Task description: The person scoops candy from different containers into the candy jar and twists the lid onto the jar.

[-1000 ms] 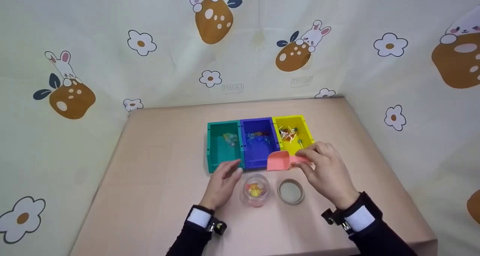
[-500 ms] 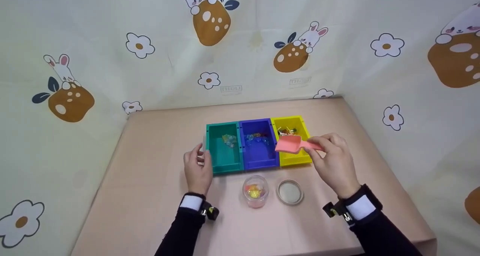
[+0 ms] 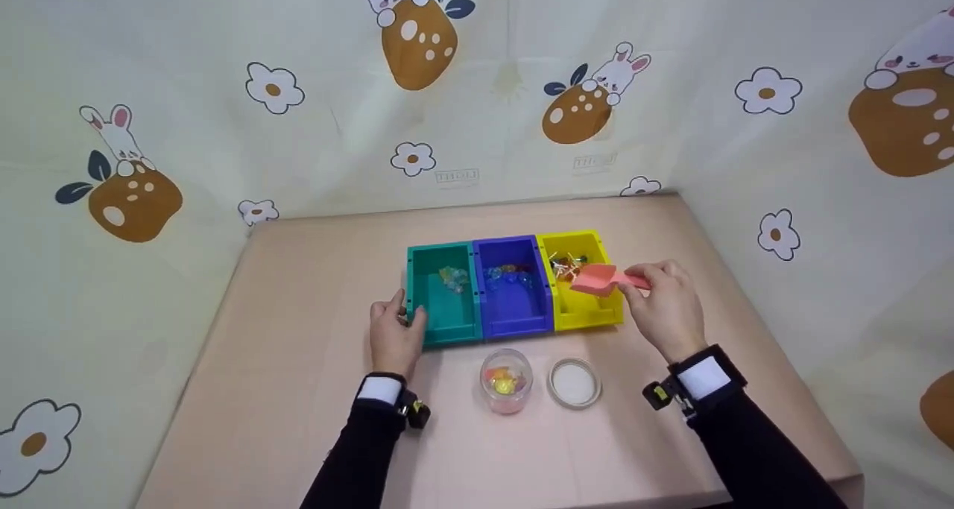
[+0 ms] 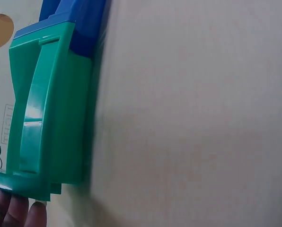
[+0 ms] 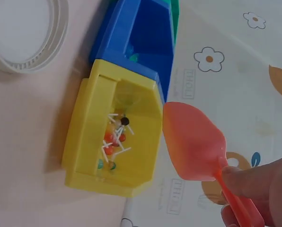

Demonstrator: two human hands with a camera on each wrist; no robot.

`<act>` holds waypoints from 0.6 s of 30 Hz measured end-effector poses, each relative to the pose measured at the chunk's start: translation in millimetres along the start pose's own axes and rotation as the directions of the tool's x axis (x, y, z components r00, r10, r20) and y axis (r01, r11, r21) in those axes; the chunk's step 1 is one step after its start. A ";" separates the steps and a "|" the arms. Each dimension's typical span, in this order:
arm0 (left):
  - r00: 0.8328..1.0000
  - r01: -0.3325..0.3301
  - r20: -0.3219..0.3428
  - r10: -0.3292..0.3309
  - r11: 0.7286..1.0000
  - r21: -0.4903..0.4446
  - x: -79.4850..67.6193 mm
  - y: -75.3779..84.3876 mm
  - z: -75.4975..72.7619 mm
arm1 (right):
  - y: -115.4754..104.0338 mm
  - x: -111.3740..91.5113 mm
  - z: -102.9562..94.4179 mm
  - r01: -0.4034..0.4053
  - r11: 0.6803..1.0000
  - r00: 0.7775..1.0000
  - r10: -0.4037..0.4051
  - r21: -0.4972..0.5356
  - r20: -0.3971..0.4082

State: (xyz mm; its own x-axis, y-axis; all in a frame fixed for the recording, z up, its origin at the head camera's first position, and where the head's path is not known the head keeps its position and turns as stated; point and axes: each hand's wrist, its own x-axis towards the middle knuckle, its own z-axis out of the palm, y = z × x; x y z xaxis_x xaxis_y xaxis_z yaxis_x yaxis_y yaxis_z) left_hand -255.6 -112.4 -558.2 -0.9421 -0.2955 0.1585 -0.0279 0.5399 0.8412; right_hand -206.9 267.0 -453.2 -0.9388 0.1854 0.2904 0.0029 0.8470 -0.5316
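Note:
My right hand (image 3: 667,308) pinches the handle of a pink scoop (image 3: 594,279), held above the yellow bin (image 3: 589,320). The scoop looks empty in the right wrist view. Inside that bin lie several tiny lollipop-like pieces (image 5: 113,137) with white sticks. At the other end, my left hand (image 3: 396,337) grips the left wall of the green bin (image 4: 65,123), thumb inside and fingers (image 4: 19,210) outside. Translucent pieces (image 3: 453,278) lie in the green bin. Between the two stands the blue bin (image 3: 519,323), also with clear and coloured pieces.
In front of the bins stands a clear open jar (image 3: 507,403) with yellow and orange pieces inside. Right beside it lies a round lid (image 3: 574,384). A patterned curtain (image 3: 507,121) surrounds the cloth-covered table (image 3: 298,390).
My left hand has moved from near the jar leftward to the green bin's left wall and taken hold there. The scoop has moved right and away from me, over the yellow bin.

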 end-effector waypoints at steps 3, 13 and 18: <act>0.999 -0.052 0.009 0.052 0.998 0.025 0.4 -4.9 -0.5 | 5.3 4.4 7.2 0.001 0.998 1.000 0.001 -0.055 0.024; 0.990 -0.133 0.057 0.132 0.991 0.016 1.1 -10.7 -4.6 | 8.6 11.3 28.2 0.092 0.983 0.994 -0.080 -0.158 0.080; 0.989 -0.127 0.073 0.126 0.992 0.000 3.2 -11.7 -6.2 | -3.4 11.2 28.2 0.073 0.977 0.987 -0.042 -0.201 0.154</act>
State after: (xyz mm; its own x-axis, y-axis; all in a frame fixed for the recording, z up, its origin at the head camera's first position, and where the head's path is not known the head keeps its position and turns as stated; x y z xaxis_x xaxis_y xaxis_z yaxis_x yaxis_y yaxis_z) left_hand -256.3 -124.5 -564.3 -0.9599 -0.1666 0.2253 0.0917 0.5732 0.8143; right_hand -227.1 252.1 -470.6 -0.9799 0.0709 0.1867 0.0038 0.9412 -0.3378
